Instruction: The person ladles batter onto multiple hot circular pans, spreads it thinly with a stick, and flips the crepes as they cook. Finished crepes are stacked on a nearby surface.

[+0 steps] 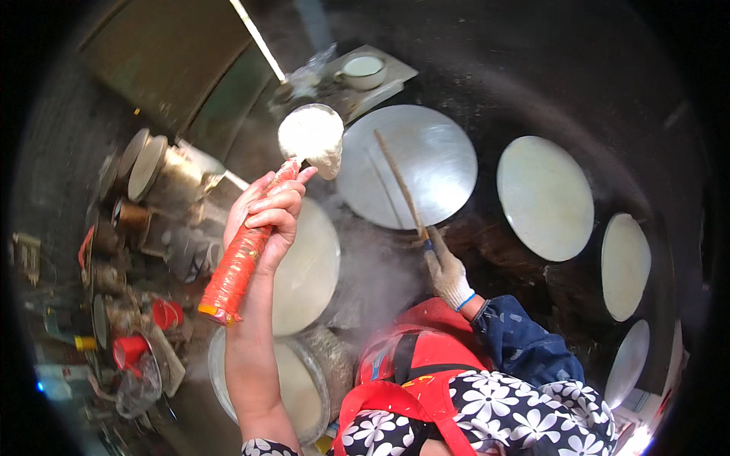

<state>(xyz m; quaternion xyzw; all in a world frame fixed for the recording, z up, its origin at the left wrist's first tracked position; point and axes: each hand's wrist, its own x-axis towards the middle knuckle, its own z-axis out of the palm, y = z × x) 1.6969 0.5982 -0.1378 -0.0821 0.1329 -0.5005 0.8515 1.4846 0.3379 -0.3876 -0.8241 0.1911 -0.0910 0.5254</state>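
My left hand (271, 214) is bare and wrapped round the red-bound handle of a ladle (237, 266). The ladle's round bowl is full of white batter (310, 135), some of it running down one side. Beneath and to the right lies a bare, shiny round griddle (441, 144). In a white knit glove, my right hand (449, 273) is closed on a thin wooden stick (398, 175), which slants up over that griddle. Whether the stick's tip touches the metal I cannot tell. A dark blue sleeve covers my right forearm.
Pale sheets of batter cover griddles to the right (545, 199) and farther right (625, 266). A pale round surface (308, 266) steams under my left arm, above a large tub (323, 365) of batter. A white enamel cup (363, 70) stands at the back; red containers (131, 351) sit at left.
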